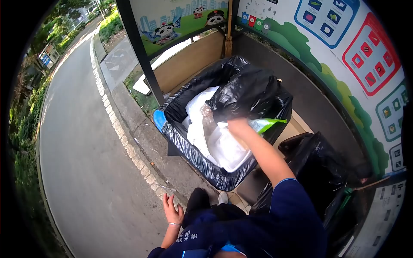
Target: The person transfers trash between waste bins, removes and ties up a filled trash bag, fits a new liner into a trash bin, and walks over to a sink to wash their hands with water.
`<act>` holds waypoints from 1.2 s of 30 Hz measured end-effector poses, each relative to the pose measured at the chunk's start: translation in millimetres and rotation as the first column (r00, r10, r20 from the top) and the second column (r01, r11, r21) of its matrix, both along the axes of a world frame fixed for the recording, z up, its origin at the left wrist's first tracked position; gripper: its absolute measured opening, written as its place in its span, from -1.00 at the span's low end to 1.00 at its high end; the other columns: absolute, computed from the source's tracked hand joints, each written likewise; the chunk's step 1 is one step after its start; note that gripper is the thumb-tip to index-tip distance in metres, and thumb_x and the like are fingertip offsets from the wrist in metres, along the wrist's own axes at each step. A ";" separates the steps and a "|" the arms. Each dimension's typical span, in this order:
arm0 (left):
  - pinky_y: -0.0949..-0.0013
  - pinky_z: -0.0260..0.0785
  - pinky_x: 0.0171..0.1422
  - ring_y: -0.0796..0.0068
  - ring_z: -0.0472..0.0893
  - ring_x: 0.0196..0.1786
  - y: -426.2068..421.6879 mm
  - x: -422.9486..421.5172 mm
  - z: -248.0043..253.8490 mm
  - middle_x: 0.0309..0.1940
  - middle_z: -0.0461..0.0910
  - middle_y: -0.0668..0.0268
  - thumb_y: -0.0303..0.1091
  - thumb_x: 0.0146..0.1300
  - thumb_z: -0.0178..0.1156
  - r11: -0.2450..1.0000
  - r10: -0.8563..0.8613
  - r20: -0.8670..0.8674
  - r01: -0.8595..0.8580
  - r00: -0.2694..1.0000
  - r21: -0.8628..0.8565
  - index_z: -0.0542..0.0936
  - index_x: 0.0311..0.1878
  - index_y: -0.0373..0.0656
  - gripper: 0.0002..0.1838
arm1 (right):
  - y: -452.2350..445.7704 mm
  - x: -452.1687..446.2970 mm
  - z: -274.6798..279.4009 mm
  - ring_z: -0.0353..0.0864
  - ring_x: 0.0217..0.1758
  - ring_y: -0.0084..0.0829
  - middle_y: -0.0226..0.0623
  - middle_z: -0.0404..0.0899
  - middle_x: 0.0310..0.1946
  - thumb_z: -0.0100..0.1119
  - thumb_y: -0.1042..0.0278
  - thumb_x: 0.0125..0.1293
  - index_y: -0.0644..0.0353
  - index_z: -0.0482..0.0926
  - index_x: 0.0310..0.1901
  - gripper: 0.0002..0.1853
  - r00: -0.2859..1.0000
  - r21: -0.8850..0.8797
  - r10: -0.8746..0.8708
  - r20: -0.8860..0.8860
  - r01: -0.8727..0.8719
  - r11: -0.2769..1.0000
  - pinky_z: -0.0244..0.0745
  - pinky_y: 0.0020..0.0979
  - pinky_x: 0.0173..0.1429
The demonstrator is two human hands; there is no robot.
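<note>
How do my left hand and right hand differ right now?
Your left hand is beside the dark trouser leg, away from the bin; your right hand reaches over it, at the black bag.
The left's fingers are visibly open, while the right's are too blurred or hidden to make out.
The left wrist wears a thin band; none shows on the right.
Both hands are bare.

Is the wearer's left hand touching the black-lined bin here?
Apart. The head view shows the left hand low beside the person's leg, with a strip of pavement visible between it and the black-lined bin.
</note>
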State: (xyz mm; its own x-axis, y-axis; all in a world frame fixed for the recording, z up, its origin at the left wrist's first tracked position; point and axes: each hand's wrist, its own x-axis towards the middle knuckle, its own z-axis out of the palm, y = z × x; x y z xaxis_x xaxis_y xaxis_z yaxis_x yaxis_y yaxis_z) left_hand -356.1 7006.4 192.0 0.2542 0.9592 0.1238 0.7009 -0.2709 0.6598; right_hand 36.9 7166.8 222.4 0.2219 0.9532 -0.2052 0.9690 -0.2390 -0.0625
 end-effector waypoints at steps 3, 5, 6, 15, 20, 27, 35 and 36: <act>0.23 0.13 0.10 0.00 0.24 0.06 55.2 16.8 15.8 0.10 0.08 -0.04 -0.58 -0.17 -0.01 0.995 -0.067 -0.034 0.069 0.997 0.068 0.29 -0.03 -0.23 -0.51 | 21.2 -15.7 -23.4 0.28 0.08 -0.24 -0.13 0.29 0.01 -0.05 0.21 0.03 0.05 0.35 -0.02 -0.59 0.999 -0.049 0.052 0.013 -0.051 0.997 0.17 -0.26 0.11; 0.23 0.13 0.11 0.00 0.24 0.07 102.3 25.6 29.2 0.10 0.09 -0.04 -0.59 -0.16 -0.01 0.991 -0.079 -0.025 0.081 0.997 0.110 0.29 -0.02 -0.23 -0.51 | 31.6 -21.6 -38.9 0.26 0.08 -0.24 -0.13 0.28 0.02 -0.05 0.21 0.03 0.05 0.34 -0.02 -0.58 0.998 -0.074 0.049 -0.025 -0.051 0.996 0.16 -0.26 0.12; 0.22 0.12 0.12 0.01 0.23 0.07 126.6 30.4 35.1 0.10 0.09 -0.04 -0.61 -0.15 -0.01 0.983 -0.091 -0.001 0.090 0.996 0.159 0.29 -0.02 -0.24 -0.51 | 36.6 -22.1 -46.2 0.26 0.09 -0.24 -0.13 0.27 0.02 -0.05 0.21 0.03 0.05 0.34 -0.02 -0.58 0.998 -0.088 0.042 -0.039 -0.046 0.995 0.15 -0.26 0.12; 0.25 0.08 0.16 0.07 0.20 0.13 305.1 26.1 52.1 0.10 0.13 -0.02 -0.65 -0.12 -0.06 0.958 -0.172 -0.025 0.173 0.985 0.229 0.27 0.00 -0.29 -0.52 | 72.2 9.0 -101.8 0.20 0.13 -0.24 -0.13 0.23 0.05 -0.05 0.20 0.03 0.05 0.33 0.00 -0.57 0.979 -0.166 -0.048 -0.200 0.015 0.986 0.08 -0.26 0.16; 0.26 0.12 0.09 0.10 0.21 0.13 332.0 -9.9 29.4 0.11 0.13 0.00 -0.61 -0.08 -0.07 0.981 -0.176 -0.005 0.176 0.984 0.083 0.27 0.02 -0.27 -0.53 | 49.4 14.8 -103.6 0.16 0.15 -0.24 -0.13 0.20 0.07 -0.05 0.19 0.03 0.05 0.32 0.01 -0.56 0.949 -0.141 -0.055 -0.310 0.011 0.990 0.04 -0.25 0.19; 0.29 0.15 0.03 0.16 0.22 0.11 356.1 11.4 27.9 0.12 0.12 0.05 -0.53 0.00 -0.05 0.933 -0.358 0.127 0.349 0.925 0.082 0.27 0.02 -0.26 -0.57 | -42.9 -17.0 -76.6 0.25 0.06 -0.19 -0.20 0.32 -0.01 -0.08 0.16 0.04 0.08 0.30 0.03 -0.53 0.951 -0.097 -0.206 -0.231 0.188 0.977 0.05 -0.26 0.17; 0.23 -0.03 0.18 0.05 0.17 0.13 375.5 93.1 42.8 0.09 0.11 -0.05 -0.44 0.09 -0.08 0.815 -0.578 0.253 0.563 0.776 0.137 0.23 0.03 -0.34 -0.60 | -48.9 -22.0 79.7 0.47 -0.28 -0.29 -0.21 0.47 -0.35 0.06 0.35 0.01 0.16 0.41 -0.28 -0.80 0.731 0.328 -0.514 -0.449 0.670 0.666 0.35 -0.42 -0.20; 0.23 -0.03 0.18 0.04 0.17 0.13 376.2 102.8 43.0 0.09 0.12 -0.05 -0.41 0.10 -0.07 0.802 -0.597 0.230 0.583 0.769 0.129 0.22 0.04 -0.34 -0.58 | -39.2 -14.9 73.2 0.38 -0.11 -0.20 -0.16 0.40 -0.17 0.10 0.30 -0.02 0.12 0.38 -0.19 -0.69 0.865 0.532 -0.450 -0.222 0.495 0.687 0.29 -0.36 -0.05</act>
